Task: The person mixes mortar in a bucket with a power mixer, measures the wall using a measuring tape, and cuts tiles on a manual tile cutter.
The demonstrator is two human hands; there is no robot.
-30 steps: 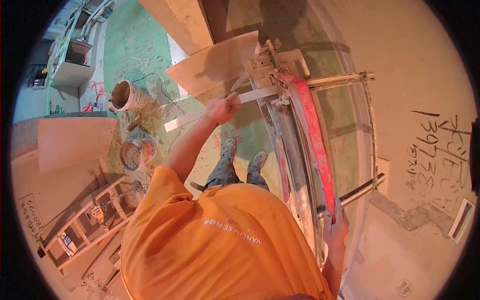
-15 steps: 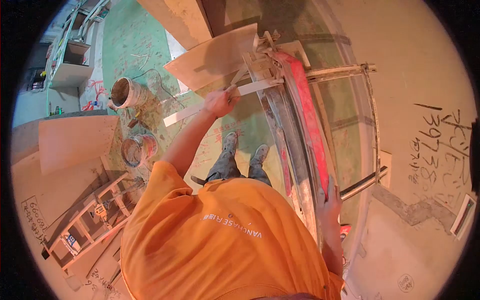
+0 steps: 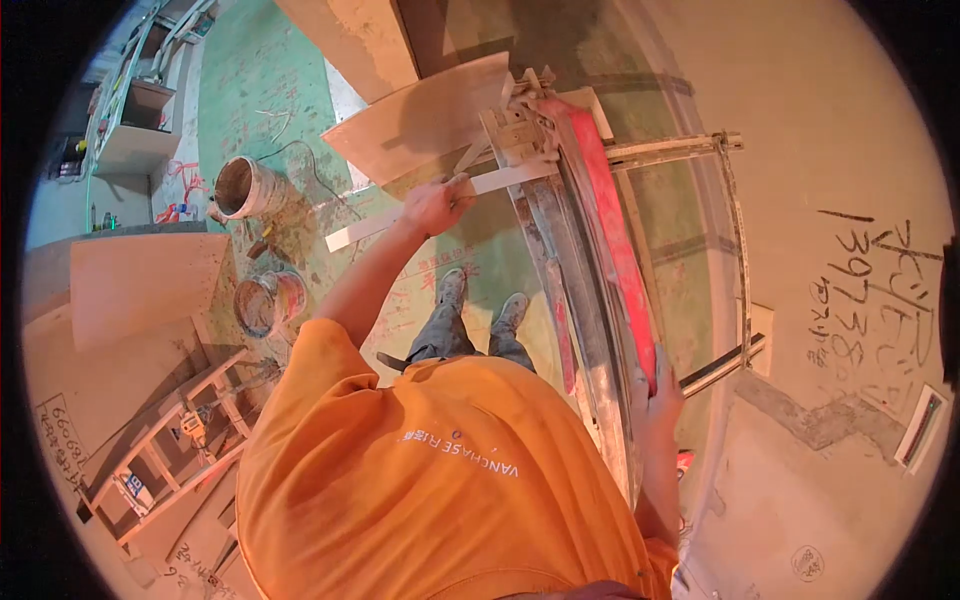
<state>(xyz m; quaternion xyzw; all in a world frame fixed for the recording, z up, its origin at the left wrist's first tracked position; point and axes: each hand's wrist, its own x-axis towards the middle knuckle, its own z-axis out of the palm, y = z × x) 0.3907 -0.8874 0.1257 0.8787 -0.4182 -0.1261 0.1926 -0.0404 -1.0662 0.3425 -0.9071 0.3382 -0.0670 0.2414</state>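
My left hand (image 3: 433,207) is closed around a thin whitish strip (image 3: 362,231), whose right end reaches the head of a long metal rail frame (image 3: 577,270). A long red bar (image 3: 622,250) lies lengthwise along the frame. Around the lower end of this bar, my right hand (image 3: 660,388) is wrapped, close to my body; its fingers are partly hidden. A large thin panel (image 3: 425,125) leans behind the strip.
Two dirty buckets (image 3: 240,188) (image 3: 262,304) stand on the floor at left. Farther left are a wooden ladder-like frame (image 3: 160,455) and a flat board (image 3: 145,285). A dark-edged crossbar (image 3: 722,368) sticks out right of the rails, by a wall with writing.
My right hand has moved up and slightly left, away from my body, along with the lower end of the red bar. My left hand still holds the strip, almost unmoved.
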